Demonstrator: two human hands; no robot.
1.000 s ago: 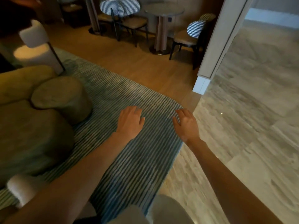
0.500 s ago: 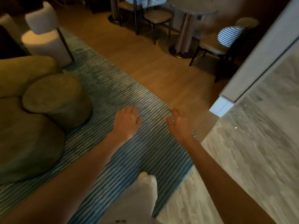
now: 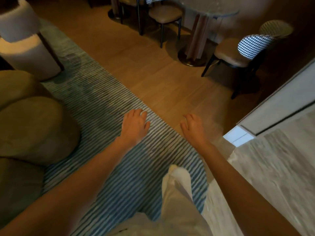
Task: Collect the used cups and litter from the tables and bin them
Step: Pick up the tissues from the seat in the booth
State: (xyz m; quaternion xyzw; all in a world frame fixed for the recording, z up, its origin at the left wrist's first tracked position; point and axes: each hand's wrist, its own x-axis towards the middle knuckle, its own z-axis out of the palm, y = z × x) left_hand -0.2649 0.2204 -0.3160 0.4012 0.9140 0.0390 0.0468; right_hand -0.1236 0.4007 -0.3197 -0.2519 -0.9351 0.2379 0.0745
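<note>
A leg in pale trousers (image 3: 177, 193) steps forward over a striped blue-and-white rug (image 3: 109, 167), right at the person's feet. Both bare arms reach out ahead, palms down. The left hand (image 3: 134, 127) hangs above the rug with its fingers loosely extended and close together, holding nothing. The right hand (image 3: 193, 127) hangs near the rug's far edge, fingers relaxed and slightly apart, the thumb out to the side, also holding nothing.

To the left sits a rounded olive-green sofa (image 3: 32, 130), its cushions bulging onto the rug. To the right, pale stone tiles (image 3: 276, 176) meet the white foot of a wall (image 3: 238, 137).

Beyond the hands runs a wood floor (image 3: 153, 68). Further left stands a white round-backed chair (image 3: 22, 43). At the far side a round table (image 3: 207, 10) stands on a single pedestal, with a tan-seated chair (image 3: 164, 13) beside it and a checked-back chair (image 3: 242, 51) to its right. No cups or litter show on that tabletop or anywhere else in view, so their place and direction cannot be told.
</note>
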